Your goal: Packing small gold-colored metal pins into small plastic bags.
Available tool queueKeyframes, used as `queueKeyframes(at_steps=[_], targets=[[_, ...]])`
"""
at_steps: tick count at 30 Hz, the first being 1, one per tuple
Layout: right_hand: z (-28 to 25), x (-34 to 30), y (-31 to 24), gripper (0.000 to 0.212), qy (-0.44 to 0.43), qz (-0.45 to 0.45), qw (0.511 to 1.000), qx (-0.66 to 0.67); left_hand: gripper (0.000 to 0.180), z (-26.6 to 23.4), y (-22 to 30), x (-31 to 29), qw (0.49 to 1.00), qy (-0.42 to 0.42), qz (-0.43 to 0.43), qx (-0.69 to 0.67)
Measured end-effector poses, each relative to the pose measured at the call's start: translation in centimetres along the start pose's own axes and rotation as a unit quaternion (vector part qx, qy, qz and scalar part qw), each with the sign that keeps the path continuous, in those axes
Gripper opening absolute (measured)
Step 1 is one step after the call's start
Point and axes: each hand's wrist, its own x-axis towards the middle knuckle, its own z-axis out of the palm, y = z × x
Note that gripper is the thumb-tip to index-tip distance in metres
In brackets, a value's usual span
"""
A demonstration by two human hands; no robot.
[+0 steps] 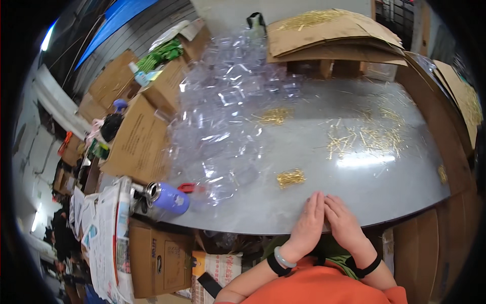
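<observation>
My left hand and my right hand meet at the table's near edge, fingers held together and fingertips almost touching. The fingers form a narrow tent over the tabletop, and whatever may be between the palms is hidden. Just beyond my left fingertips lies a compact heap of short, thin gold-coloured sticks. Farther off to the right, many more gold sticks are scattered loosely. Another small gold pile rests near the middle of the grey table.
Clear plastic containers crowd the table's left side. A purple bottle lies at the near left corner beside a red object. Stacked cardboard sheets bearing gold sticks cover the back. Cardboard boxes line the left; a cardboard wall borders the right.
</observation>
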Motion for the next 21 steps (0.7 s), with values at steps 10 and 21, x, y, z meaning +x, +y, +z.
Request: queueKeyframes(at_steps=[10, 21], targets=[[0.6, -0.7, 0.4, 0.034, 0.046, 0.034, 0.997, -0.048, 0.056, -7.3, -3.6, -1.5, 0.996, 0.079, -0.034, -0.022], [0.3, -0.9, 1.4, 0.030, 0.107, 0.054, 0.991, -0.054, 0.091, -17.7, -13.5, -7.9, 0.921, 0.232, -0.271, 0.158]])
